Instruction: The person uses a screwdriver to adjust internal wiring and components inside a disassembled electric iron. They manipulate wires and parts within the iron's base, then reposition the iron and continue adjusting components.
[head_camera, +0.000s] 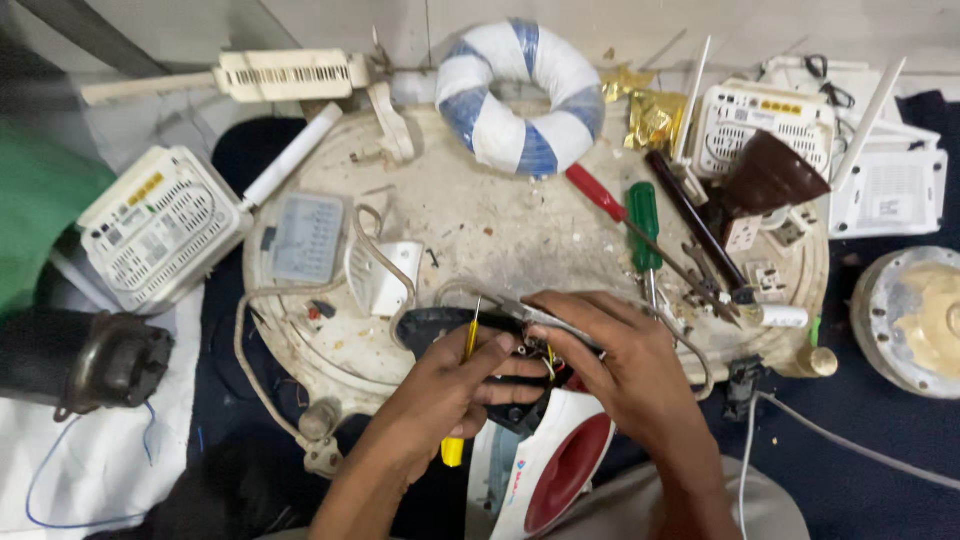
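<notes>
I've got the iron (545, 470) in my lap w/ rear open. Left hand (450, 395) closed on screwdriver (462, 385), right hand (610, 365) closed on pliers (535, 315). Iron's likely heavy, rigid; wires fragile, so grip the body.

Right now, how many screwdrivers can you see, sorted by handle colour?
Yellow handle: 1, the yellow screwdriver held in the left hand over the iron
Red handle: 1, the red screwdriver lying on the round worktop
Green handle: 1, the green screwdriver lying beside it
Total: 3
</notes>
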